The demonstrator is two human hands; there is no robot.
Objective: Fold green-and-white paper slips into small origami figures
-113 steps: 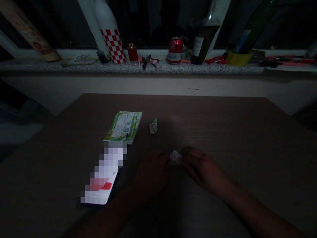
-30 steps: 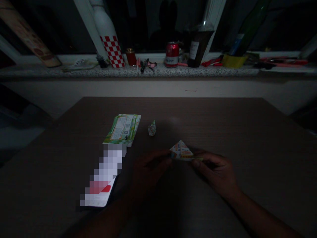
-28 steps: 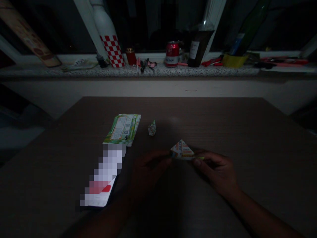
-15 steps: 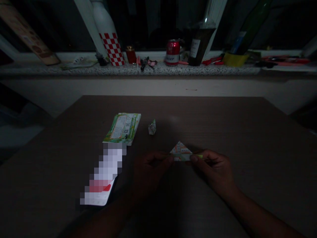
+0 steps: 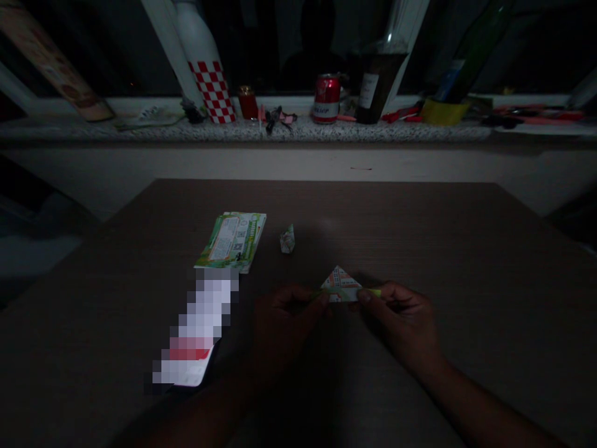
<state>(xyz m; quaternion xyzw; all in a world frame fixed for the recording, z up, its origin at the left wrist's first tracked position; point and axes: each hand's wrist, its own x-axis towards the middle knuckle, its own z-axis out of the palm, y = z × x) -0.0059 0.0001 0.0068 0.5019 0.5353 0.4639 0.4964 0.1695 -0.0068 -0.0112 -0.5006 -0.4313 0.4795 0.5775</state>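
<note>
A small piece of folded printed paper [image 5: 342, 286] is held between my two hands, its triangular peak pointing away from me and a straight band along its near edge. My left hand [image 5: 289, 317] pinches the band's left end between thumb and fingers. At the other end, my right hand [image 5: 403, 317] grips with its thumb on top, and a yellow-green strip shows beside that thumb. Beyond my left hand lies a small folded paper piece [image 5: 287, 239]. Shadow hides most of my left fingers.
Left of my hands lie a stack of printed green leaflets [image 5: 233, 241] and a lit phone [image 5: 193, 373], its screen mostly blurred. Along the granite windowsill [image 5: 252, 132] behind the table [image 5: 396, 218] stand a checkered bottle [image 5: 212, 90], a red can [image 5: 326, 99] and a dark pot [image 5: 375, 87].
My left thumb has shifted very slightly along the paper's band, and more of the left edge shows. Both hands keep hold of the folded paper; the other things stay put.
</note>
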